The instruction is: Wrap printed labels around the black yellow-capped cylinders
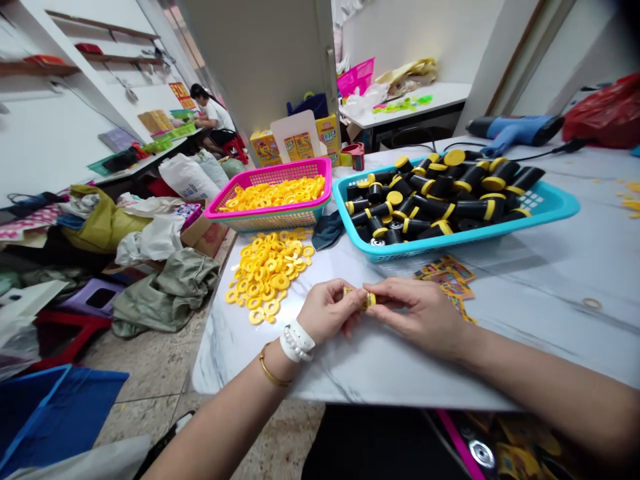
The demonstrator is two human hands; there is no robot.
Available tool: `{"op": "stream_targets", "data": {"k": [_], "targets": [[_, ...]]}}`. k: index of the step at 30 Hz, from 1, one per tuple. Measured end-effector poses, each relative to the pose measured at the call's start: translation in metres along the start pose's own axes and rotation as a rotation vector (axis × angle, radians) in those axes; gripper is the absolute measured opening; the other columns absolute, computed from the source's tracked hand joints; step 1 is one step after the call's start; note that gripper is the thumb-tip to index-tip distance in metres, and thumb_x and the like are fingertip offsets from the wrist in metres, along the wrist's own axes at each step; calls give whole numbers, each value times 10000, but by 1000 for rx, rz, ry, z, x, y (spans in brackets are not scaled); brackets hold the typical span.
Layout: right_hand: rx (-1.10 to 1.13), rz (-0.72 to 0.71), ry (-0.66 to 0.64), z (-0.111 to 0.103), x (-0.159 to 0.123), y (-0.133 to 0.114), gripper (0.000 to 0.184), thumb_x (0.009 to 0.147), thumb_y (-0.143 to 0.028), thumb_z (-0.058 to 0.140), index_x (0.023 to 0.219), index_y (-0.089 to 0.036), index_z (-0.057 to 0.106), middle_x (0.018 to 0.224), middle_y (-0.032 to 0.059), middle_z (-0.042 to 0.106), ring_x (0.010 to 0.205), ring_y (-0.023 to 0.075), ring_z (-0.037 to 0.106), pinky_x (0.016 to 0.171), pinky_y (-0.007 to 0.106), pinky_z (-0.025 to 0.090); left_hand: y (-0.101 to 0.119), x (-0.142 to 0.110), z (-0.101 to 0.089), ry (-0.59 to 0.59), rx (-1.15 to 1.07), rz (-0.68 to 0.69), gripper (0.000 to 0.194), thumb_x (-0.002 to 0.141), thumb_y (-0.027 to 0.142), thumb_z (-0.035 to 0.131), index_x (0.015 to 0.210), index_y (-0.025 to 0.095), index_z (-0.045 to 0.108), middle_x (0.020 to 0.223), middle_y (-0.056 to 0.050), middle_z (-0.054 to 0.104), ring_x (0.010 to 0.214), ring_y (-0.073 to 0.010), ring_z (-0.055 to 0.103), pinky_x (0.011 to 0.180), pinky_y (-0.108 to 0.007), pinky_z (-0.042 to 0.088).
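Note:
Above the table's near edge, my left hand [333, 307] and my right hand [420, 312] meet with fingertips pinched on one small yellow piece [371, 299]. Fingers cover most of it, so its full shape is hidden. Just right of my right hand lie several printed yellow labels [453, 277], partly behind it. To the left of my left hand spreads a pile of yellow plastic rings [270, 270]. Behind my hands, a blue basket [450, 241] holds many black cylinders with yellow caps [425, 193].
A pink basket [270, 168] of yellow parts sits at the back left of the table. A tape dispenser [356, 157], boxes [295, 143] and a blue heat gun [517, 130] stand farther back. A person [215, 117] sits in the distance. Sacks and cloth [163, 287] cover the floor at left.

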State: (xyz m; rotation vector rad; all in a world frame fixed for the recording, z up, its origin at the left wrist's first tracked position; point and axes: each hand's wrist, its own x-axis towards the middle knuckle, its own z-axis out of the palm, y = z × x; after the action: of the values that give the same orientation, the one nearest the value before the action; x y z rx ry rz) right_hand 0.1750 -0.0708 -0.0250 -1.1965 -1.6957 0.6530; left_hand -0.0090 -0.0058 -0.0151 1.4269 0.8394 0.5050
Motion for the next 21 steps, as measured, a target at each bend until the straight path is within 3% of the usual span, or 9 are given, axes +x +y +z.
{"op": "stream_targets", "data": {"k": [4,8,11,15,17,21], "targets": [[52,81,-39,0,3,3,245,856,-261,712,1097,-221,742,968,58,767,851,193,737,764,306,625,-1,3,-3,-19,-11,-53,629,771,775,580,891,159,539,549,7,612,344,-110,517,343,-201,359],[117,167,51,-4,6,7,286,841,-337,752,1093,-205,717,993,80,759,850,212,747,764,337,645,3,6,-9,-7,-80,-1,713,694,764,679,1040,156,541,642,5,646,441,-111,569,410,-207,429],[75,82,52,-5,5,7,255,853,-282,740,1098,-221,711,1029,74,731,878,204,740,776,334,651,6,6,-11,-2,-131,-4,627,664,723,736,865,154,566,571,27,587,429,-87,525,407,-189,406],[-54,-122,2,-4,2,6,306,851,-170,716,1142,-261,697,1093,59,685,977,197,699,831,331,638,5,4,-8,-35,-159,-97,615,737,762,634,720,154,544,498,24,538,345,-71,452,345,-185,321],[-50,-103,16,-5,2,7,305,847,-155,713,1131,-262,686,1065,52,677,953,191,695,817,329,639,4,3,-7,-58,-182,-77,625,745,770,618,791,149,566,589,2,601,386,-82,507,371,-194,367],[-5,-26,62,-6,4,9,264,841,-147,709,1082,-250,682,1008,47,667,891,193,700,797,346,639,5,3,-7,-56,-177,-5,562,702,661,747,880,153,589,658,-2,630,494,-104,572,457,-214,436]]}}
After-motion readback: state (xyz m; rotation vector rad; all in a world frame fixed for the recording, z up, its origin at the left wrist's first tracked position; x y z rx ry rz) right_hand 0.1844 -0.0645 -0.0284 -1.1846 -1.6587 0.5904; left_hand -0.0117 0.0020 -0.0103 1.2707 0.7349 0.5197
